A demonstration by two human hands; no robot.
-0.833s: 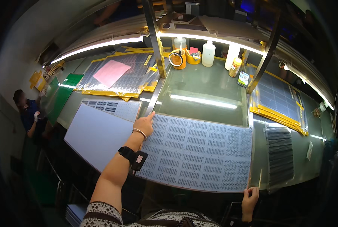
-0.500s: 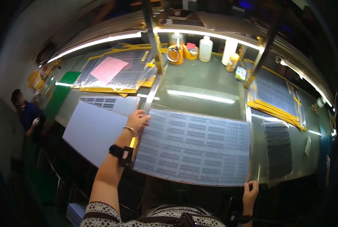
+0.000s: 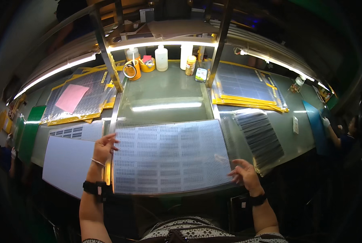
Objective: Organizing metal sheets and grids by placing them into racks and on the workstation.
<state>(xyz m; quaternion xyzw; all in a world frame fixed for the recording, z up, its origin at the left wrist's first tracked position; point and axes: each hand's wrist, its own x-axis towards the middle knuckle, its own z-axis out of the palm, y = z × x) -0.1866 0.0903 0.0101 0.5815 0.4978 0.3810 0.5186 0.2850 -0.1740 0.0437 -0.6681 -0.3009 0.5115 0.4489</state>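
A large pale blue-grey panel (image 3: 169, 158) with rows of small dark slots lies in front of me, its near edge reaching past the bench's front. At its left edge, near the far corner, my left hand (image 3: 104, 148) has curled fingers closed over the rim. Beside the right edge, toward the near corner, my right hand (image 3: 246, 176) is open, fingers apart and holding nothing. Its fingertips are close to the panel; whether they touch it I cannot tell. A plain pale sheet (image 3: 65, 164) sits left of my left hand, partly over another slotted panel (image 3: 87, 129).
Yellow-edged stacks (image 3: 246, 87) lie on both sides, a pink sheet (image 3: 72, 98) on the left one. Dark strips (image 3: 260, 135) lie at right. Bottles (image 3: 161, 58) and tape rolls (image 3: 132, 71) stand behind. Metal posts (image 3: 215, 60) rise from the bench. Co-workers (image 3: 347, 135) are at both sides.
The view has swung to the right. My right hand has left the panel's near right corner, moved up along the right edge and opened. My left hand stays at the left edge.
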